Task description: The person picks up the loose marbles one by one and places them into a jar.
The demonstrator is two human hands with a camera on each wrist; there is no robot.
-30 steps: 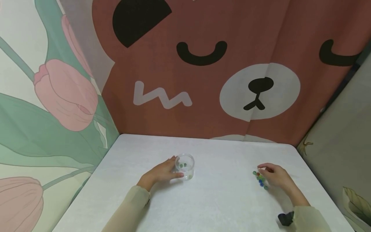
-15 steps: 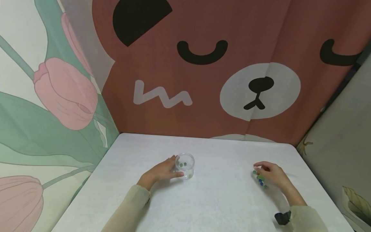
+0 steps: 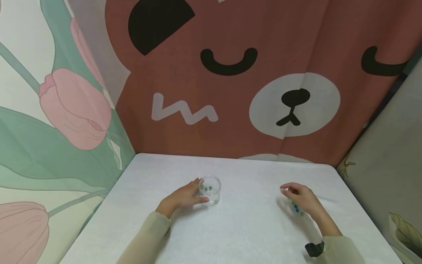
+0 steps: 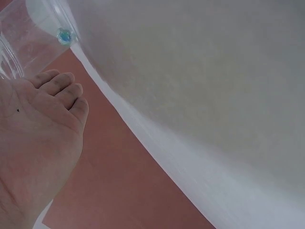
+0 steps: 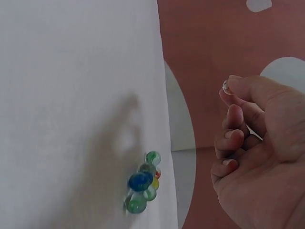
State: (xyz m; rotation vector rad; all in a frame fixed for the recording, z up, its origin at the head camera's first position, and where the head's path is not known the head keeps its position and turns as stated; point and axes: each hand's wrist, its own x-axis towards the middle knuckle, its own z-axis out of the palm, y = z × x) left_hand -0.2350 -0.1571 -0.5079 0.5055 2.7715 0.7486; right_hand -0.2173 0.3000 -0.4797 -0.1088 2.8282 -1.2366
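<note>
Gripping clr cup [image 3: 215, 191] w/ grn marbles [image 3: 210, 188] inside: L hand [image 3: 182, 196].

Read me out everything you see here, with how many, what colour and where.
Table: one, white, under the hands.
Container: one, clear, standing on the table.
Marbles inside: at least two, greenish, in the container.
Loose marbles: several, exact count unclear, green, blue, yellow and red, clustered on the table.
Pinched marble: one, mostly clear, in the right hand.
Bear-print cloth: one, mainly brown, behind the table.
Tulip-print cloth: one, pink, green and white, at left.
Leaf-print cloth: one, greyish-beige, at right.
Dark wrist item: one, black, by the right cuff.
Sleeves: two, pale beige.
Hands: two, bare; left gripping the container.
</note>
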